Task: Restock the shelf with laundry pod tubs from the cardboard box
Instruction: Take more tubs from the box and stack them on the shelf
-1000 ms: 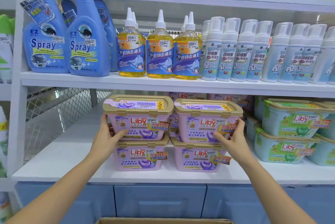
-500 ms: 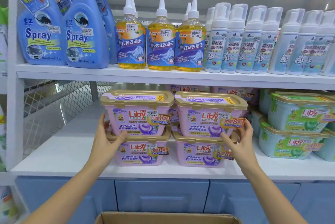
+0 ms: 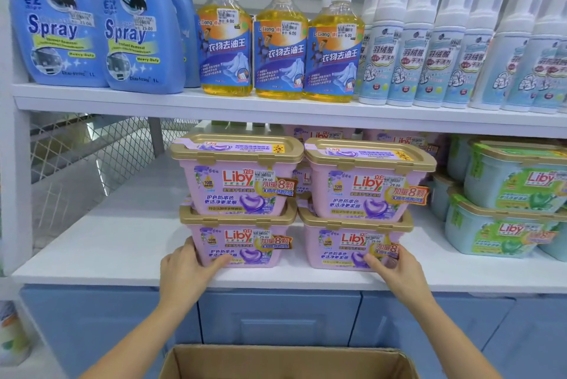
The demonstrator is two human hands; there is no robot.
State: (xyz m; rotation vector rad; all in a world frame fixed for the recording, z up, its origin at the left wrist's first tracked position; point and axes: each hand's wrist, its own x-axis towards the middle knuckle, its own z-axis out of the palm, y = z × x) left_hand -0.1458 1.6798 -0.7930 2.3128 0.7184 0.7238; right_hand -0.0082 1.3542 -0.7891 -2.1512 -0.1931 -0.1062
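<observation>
Pink laundry pod tubs with gold lids stand two high in two stacks on the white lower shelf (image 3: 92, 256). My left hand (image 3: 184, 271) grips the left front corner of the lower left tub (image 3: 242, 240). The lower right tub (image 3: 352, 243) has my right hand (image 3: 395, 268) on its right front corner. The upper left tub (image 3: 236, 176) and upper right tub (image 3: 368, 182) rest on them. More pink tubs stand behind. The open cardboard box (image 3: 288, 361) is at the bottom edge, its inside hidden.
Green pod tubs (image 3: 506, 209) are stacked right of the pink ones. The upper shelf (image 3: 276, 111) carries blue spray bottles (image 3: 135, 31), yellow bottles (image 3: 280, 41) and white foam bottles (image 3: 429, 47). A wire mesh panel (image 3: 92, 148) closes the left side. Blue cabinet doors (image 3: 276, 317) lie below.
Both hands have slid down from the sides of the upper tubs to the lower tubs. The camera has tilted down and closer, showing more of the box.
</observation>
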